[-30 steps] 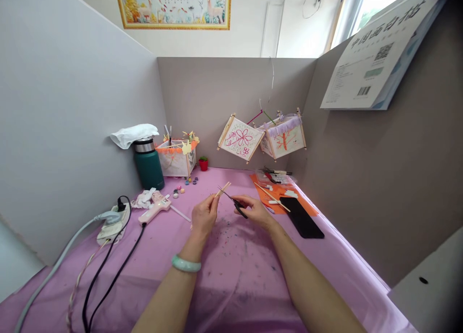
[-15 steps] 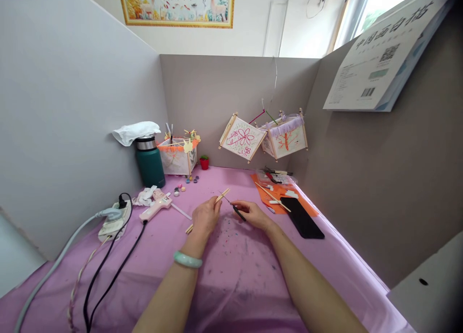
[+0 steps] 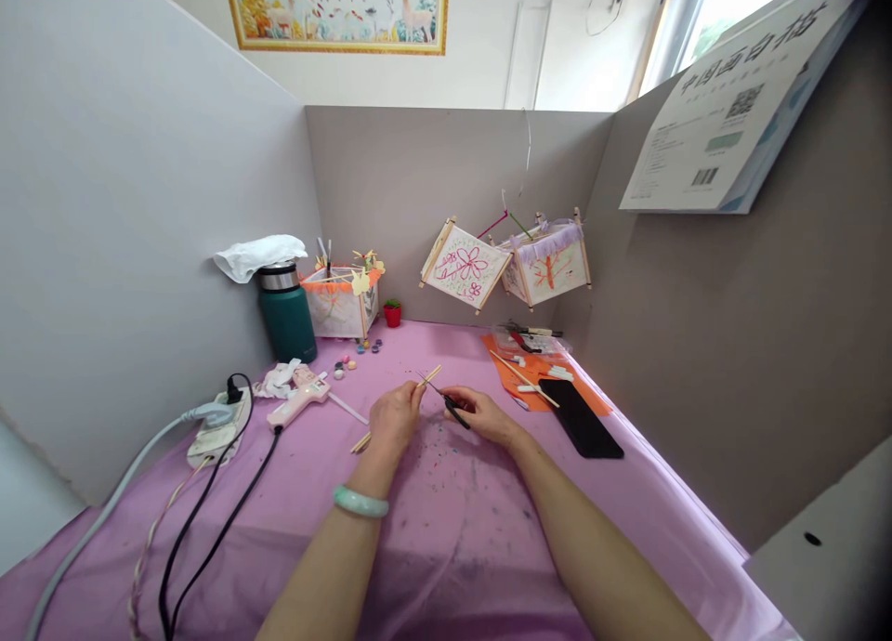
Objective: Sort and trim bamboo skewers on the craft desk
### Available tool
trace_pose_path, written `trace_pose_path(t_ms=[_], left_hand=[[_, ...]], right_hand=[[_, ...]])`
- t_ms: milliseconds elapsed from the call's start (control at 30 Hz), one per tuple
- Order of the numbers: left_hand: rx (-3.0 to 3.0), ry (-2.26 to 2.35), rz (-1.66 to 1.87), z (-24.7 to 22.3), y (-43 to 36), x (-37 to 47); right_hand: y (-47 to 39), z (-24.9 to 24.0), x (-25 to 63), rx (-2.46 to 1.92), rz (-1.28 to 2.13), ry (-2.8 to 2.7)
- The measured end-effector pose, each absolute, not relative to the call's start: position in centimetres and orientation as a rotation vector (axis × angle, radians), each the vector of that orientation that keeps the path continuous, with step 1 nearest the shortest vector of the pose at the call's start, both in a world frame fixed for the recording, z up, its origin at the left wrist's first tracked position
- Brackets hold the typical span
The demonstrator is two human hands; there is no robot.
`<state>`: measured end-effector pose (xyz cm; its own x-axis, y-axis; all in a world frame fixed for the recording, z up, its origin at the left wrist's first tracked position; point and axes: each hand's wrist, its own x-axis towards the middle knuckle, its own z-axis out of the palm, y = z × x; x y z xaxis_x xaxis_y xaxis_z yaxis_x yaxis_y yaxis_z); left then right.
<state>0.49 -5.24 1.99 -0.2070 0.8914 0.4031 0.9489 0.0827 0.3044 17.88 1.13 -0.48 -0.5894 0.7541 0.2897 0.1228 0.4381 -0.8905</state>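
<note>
Pale wooden sticks (image 3: pixel 430 378) sit in the closed left hand (image 3: pixel 395 416), gripped partway along, the fingers wrapped around them and the thumb side turned toward the right hand (image 3: pixel 480 412). Their long axis runs on a slant: one end shows just beside the wrist, on its left and nearer the body, and the other pokes out past the fingertips, away and to the right. How many sticks there are is too fine to tell.

Black-handled scissors (image 3: pixel 456 412) are in the right hand, its fingers curled around the handles. From that hand the blades point away and to the left, so they slant across the line of the sticks and meet it just beyond the left fingertips. Whether the blades touch the wood, or how wide they stand, I cannot tell.

Both hands are above the cloth-covered tabletop (image 3: pixel 446 529). Farther out, a pink glue gun (image 3: pixel 299 404) lies left of the left hand, and a black smartphone (image 3: pixel 580 418) right of the right.
</note>
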Motion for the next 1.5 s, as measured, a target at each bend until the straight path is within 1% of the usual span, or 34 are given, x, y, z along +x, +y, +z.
trace_pose_path(t_ms=[133, 367, 767, 967, 1200, 1500], left_hand=[[-1.883, -2.244, -0.777, 2.02, -5.25, 0.41], [-1.852, -2.244, -0.852, 1.98, -5.39, 0.39], [-1.954, -2.208, -0.807, 1.97, -5.32, 0.56], [-1.955, -2.204, -0.825, 2.08, -5.29, 0.37], [-1.878, -2.234, -0.856, 1.97, -5.35, 0.44], [-1.993, -2.210, -0.778, 2.46, -5.54, 0.59]], right_hand=[[0.95, -0.32, 17.77, -0.728, 1.242, -1.948], [0.64, -0.07, 17.47, -0.760, 1.264, -1.903], [1.01, -0.32, 17.64, -0.738, 1.133, -1.982], [0.90, -0.28, 17.68, -0.737, 1.249, -1.910], [0.90, -0.37, 17.54, -0.794, 1.173, -1.916], [1.39, -0.72, 17.91, -0.725, 1.118, -1.975]])
